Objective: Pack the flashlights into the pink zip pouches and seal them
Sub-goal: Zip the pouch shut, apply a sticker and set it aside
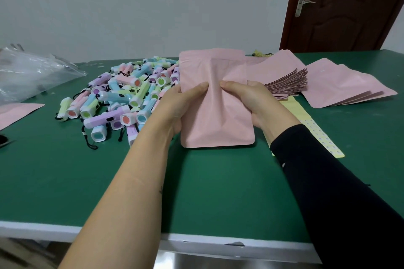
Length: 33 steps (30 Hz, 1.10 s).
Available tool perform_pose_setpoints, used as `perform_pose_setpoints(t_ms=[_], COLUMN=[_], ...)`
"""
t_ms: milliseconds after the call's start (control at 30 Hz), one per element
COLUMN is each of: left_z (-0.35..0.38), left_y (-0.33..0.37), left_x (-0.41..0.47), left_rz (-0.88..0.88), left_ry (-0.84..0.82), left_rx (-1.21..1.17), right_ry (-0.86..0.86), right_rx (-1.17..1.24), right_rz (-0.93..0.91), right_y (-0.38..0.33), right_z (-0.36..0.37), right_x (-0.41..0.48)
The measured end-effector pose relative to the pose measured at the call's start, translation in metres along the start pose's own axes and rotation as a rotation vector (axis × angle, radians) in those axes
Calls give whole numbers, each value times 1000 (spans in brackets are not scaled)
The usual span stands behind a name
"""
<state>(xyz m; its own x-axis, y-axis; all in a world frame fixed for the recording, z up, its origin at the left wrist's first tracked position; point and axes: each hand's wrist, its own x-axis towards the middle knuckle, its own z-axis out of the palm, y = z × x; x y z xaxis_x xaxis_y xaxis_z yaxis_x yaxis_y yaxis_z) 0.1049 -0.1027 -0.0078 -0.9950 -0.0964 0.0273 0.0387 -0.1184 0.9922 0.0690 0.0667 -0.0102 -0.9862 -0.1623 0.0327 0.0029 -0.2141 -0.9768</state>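
I hold a pink zip pouch (215, 102) upright above the green table, its bottom edge near the tabletop. My left hand (177, 107) grips its left side, thumb across the front. My right hand (251, 100) grips its right side, thumb pressed on the front near the middle. The pouch bulges and creases between my thumbs; what is inside is hidden. A heap of small pastel flashlights (122, 96) with black wrist cords lies just left of the pouch.
A fanned stack of empty pink pouches (284, 78) lies behind my right hand, with more pouches (341, 87) further right. A yellow sticker strip (314, 131) runs under my right forearm. Clear plastic bag (28, 74) and another pink pouch (15, 111) at left. Brown door (345, 6) behind.
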Motion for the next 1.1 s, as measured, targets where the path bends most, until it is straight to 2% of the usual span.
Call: perform_pose_setpoints(t_ms=[133, 433, 667, 867, 1100], left_z=[-1, -3, -10, -4, -1], left_y=[0, -3, 0, -1, 3], left_x=[1, 2, 0, -1, -4], left_rz=[25, 9, -70, -29, -100], left_ry=[33, 82, -4, -8, -1], left_rx=[13, 18, 51, 56, -5], right_ry=[-54, -30, -80, -122, -115], right_rx=[3, -73, -98, -103, -116], right_rz=[-5, -24, 20, 31, 31], right_y=[-2, 0, 2, 1, -1], right_z=[2, -2, -5, 0, -1], right_x=[-3, -3, -6, -9, -8])
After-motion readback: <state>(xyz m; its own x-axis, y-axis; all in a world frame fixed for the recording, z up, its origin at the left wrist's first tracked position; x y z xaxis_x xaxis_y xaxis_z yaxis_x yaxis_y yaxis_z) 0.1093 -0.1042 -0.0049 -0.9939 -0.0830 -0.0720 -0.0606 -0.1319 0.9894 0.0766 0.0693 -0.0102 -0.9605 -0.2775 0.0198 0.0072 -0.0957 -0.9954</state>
